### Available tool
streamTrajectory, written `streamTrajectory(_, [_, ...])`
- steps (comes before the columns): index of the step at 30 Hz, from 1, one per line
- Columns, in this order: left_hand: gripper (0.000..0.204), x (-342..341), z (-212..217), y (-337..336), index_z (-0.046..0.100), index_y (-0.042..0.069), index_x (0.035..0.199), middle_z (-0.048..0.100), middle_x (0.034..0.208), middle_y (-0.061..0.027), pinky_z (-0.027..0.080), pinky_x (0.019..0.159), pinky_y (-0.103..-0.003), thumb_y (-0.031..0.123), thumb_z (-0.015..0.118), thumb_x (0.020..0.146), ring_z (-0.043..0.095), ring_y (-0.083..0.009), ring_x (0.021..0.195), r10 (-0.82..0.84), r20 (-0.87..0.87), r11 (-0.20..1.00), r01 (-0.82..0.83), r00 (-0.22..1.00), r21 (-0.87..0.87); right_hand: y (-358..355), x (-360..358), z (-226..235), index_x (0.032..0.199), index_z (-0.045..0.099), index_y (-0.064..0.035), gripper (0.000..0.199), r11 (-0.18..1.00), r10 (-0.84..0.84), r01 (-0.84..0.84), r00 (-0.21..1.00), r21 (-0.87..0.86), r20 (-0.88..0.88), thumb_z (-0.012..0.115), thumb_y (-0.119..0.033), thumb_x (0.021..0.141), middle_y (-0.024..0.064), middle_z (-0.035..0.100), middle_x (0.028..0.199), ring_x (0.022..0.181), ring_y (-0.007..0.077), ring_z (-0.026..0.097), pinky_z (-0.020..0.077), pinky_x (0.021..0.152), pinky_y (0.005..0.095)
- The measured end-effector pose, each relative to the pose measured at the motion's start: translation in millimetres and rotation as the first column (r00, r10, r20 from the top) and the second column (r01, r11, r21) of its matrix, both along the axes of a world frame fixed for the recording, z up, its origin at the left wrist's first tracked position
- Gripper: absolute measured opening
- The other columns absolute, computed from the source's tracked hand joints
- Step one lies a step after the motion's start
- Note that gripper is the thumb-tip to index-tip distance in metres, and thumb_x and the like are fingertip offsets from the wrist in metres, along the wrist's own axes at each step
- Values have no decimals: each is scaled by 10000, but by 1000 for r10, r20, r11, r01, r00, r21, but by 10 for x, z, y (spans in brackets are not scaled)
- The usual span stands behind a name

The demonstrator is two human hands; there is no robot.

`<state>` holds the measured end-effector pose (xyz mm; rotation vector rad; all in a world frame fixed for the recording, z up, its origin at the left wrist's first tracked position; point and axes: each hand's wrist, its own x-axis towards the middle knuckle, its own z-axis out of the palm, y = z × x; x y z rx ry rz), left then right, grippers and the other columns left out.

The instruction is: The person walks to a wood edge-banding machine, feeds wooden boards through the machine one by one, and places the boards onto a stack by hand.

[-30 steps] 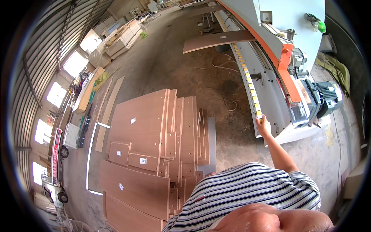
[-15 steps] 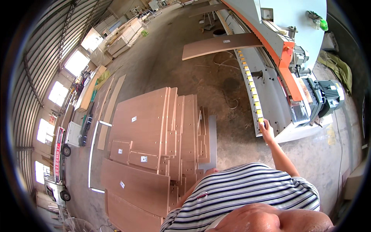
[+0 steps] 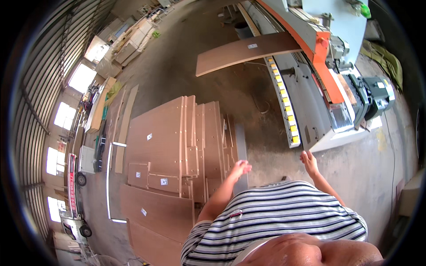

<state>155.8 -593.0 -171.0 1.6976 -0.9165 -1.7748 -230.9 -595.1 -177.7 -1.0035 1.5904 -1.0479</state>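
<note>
My left hand [image 3: 240, 169] hangs beside the near right side of the stacked brown boards, its fingers loosely bent and apart, holding nothing. At the near end of the machine is my right hand [image 3: 309, 162], slightly curled and just short of the roller rail [image 3: 285, 104] with yellow blocks; I see nothing in it. The stack of flat brown boards [image 3: 156, 117], some with small drilled holes and white labels, lies to the left. Farther off, a long brown board [image 3: 239, 56] rests across the rail, partly inside the machine [image 3: 326, 84] with its orange beam.
A dark motor [image 3: 377, 97] juts from the machine's right side. Behind the rail stands a dark bucket [image 3: 242, 31]. White strips [image 3: 109, 181] mark the floor left of the boards. Timber piles [image 3: 133, 44] and a small truck [image 3: 73, 199] are along the left wall.
My right hand has come off the end of the roller rail toward me. My left hand has risen into view beside the boards. The long board has slid farther into the machine.
</note>
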Motion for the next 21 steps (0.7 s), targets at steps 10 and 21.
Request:
streamTrajectory(10, [396, 27, 1, -1065, 523, 92, 1097, 648, 1082, -111, 467, 796, -312, 398, 634, 871, 630, -207, 961, 403, -307, 908, -418, 862, 19, 248, -307, 148, 889, 611, 27, 310, 955, 256, -239, 963, 177, -81, 509, -263, 922, 100, 665, 767, 710, 168, 656, 523, 667, 303])
streamTrajectory(21, [685, -413, 457, -2337, 424, 60, 1273, 576, 1137, -40, 471, 898, -373, 487, 673, 798, 553, -185, 1060, 438, -606, 818, -573, 664, -37, 481, -857, 70, 890, 628, 30, 304, 944, 197, -154, 972, 292, -125, 513, -251, 890, 107, 669, 754, 698, 184, 660, 523, 682, 309])
